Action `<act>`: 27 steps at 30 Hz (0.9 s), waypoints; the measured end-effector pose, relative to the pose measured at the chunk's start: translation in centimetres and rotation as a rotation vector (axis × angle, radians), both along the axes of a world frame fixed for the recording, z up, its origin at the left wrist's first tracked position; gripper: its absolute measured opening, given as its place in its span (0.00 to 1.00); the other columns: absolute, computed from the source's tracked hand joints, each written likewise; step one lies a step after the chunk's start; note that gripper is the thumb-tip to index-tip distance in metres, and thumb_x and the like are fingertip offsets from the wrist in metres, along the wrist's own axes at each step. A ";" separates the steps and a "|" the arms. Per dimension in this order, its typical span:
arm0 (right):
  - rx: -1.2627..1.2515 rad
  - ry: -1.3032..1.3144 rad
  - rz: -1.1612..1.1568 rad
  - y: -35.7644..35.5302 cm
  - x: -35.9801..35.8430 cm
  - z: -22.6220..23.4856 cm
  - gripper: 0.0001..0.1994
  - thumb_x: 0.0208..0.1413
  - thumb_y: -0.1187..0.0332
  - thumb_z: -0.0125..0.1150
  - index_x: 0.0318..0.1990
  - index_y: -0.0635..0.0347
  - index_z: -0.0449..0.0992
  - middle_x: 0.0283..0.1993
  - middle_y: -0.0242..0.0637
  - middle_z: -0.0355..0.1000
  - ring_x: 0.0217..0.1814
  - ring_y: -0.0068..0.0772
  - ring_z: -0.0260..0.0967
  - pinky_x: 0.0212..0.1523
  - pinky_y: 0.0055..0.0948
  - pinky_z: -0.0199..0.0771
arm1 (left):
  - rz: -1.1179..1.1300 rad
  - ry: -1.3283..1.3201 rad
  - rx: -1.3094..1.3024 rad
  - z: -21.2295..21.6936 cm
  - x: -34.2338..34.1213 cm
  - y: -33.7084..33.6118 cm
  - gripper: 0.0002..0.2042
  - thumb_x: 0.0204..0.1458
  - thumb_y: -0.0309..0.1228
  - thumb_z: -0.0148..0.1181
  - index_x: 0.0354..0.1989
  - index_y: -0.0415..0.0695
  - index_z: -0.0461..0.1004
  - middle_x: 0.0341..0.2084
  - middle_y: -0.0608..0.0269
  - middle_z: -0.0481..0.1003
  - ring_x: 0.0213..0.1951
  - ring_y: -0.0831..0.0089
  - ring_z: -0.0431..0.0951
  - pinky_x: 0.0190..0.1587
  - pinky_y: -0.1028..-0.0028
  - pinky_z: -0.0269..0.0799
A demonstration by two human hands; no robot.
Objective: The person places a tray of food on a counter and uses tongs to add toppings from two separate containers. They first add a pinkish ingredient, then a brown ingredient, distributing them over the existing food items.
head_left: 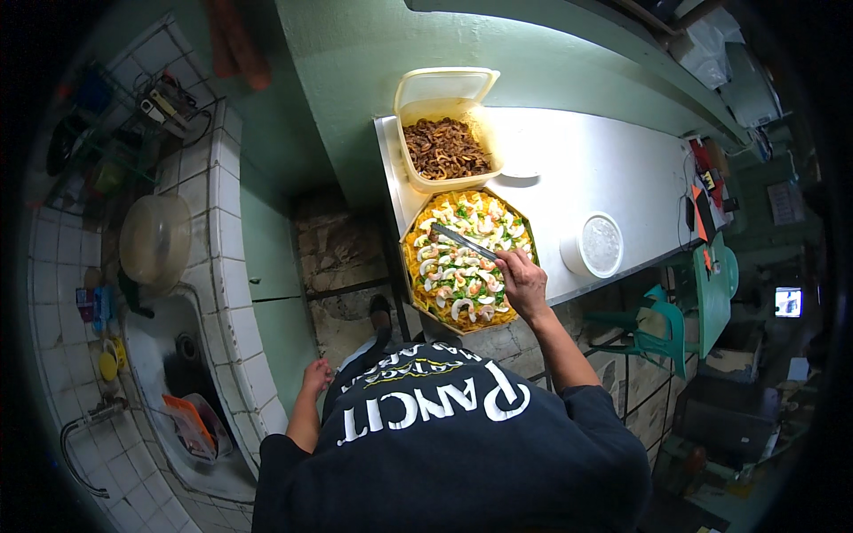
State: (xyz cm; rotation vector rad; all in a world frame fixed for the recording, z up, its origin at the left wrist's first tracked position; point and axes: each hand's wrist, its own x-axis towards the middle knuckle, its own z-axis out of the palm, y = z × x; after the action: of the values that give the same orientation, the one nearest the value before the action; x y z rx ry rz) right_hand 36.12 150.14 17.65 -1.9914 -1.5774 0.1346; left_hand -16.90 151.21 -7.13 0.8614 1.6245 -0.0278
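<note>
Right hand [522, 282] clamped on tongs [464, 241] over noodle tray [415, 266], near desk [577, 169] edge | left hand [315, 377] empty, hanging loose | tip: set toppings lightly, evenly; topping tub [444, 147] just behind.

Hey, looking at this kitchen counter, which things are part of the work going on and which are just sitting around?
In use:
- right hand holding metal tongs
- octagonal tray of noodles topped with shrimp and greens
- open tub of browned bits

Lying about:
- round white lidded container
- sink with orange item
- green plastic chair
- left hand, hanging empty
</note>
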 end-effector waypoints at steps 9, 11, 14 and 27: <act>0.339 0.059 0.198 9.4 -6.1 -1.9 0.08 0.56 0.69 0.60 0.43 0.56 0.74 0.32 0.36 0.70 0.26 0.37 0.72 0.22 0.34 0.69 | -0.009 -0.016 -0.008 0.5 0.4 0.8 0.15 0.60 0.38 0.51 0.55 0.52 0.69 0.31 0.70 0.74 0.25 0.77 0.73 0.21 0.75 0.63; -0.004 -0.081 0.111 11.7 -6.2 -3.1 0.07 0.57 0.67 0.58 0.41 0.56 0.73 0.32 0.36 0.69 0.23 0.38 0.71 0.21 0.35 0.70 | -0.016 0.006 -0.032 0.5 0.6 1.0 0.15 0.60 0.38 0.51 0.55 0.52 0.69 0.32 0.70 0.74 0.25 0.77 0.73 0.21 0.74 0.64; 0.204 -0.148 -0.053 13.8 -1.8 -3.4 0.05 0.61 0.67 0.54 0.36 0.56 0.74 0.28 0.36 0.69 0.15 0.28 0.66 0.11 0.29 0.63 | 0.012 -0.004 -0.009 1.0 0.6 1.3 0.15 0.60 0.38 0.51 0.54 0.52 0.70 0.32 0.70 0.74 0.25 0.77 0.73 0.21 0.74 0.65; -0.240 -0.192 -0.112 20.6 3.9 -2.3 0.16 0.63 0.59 0.46 0.32 0.60 0.75 0.38 0.48 0.73 0.40 0.55 0.73 0.42 0.51 0.71 | -0.113 0.104 -0.009 2.7 -0.1 -0.2 0.16 0.59 0.42 0.52 0.54 0.53 0.70 0.34 0.71 0.74 0.26 0.77 0.72 0.26 0.74 0.65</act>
State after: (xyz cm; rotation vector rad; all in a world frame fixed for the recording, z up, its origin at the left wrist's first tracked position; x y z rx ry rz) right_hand 40.01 170.75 15.39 -2.3342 -1.6257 0.0939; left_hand -17.04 151.02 -4.46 0.9569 1.6697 -0.1616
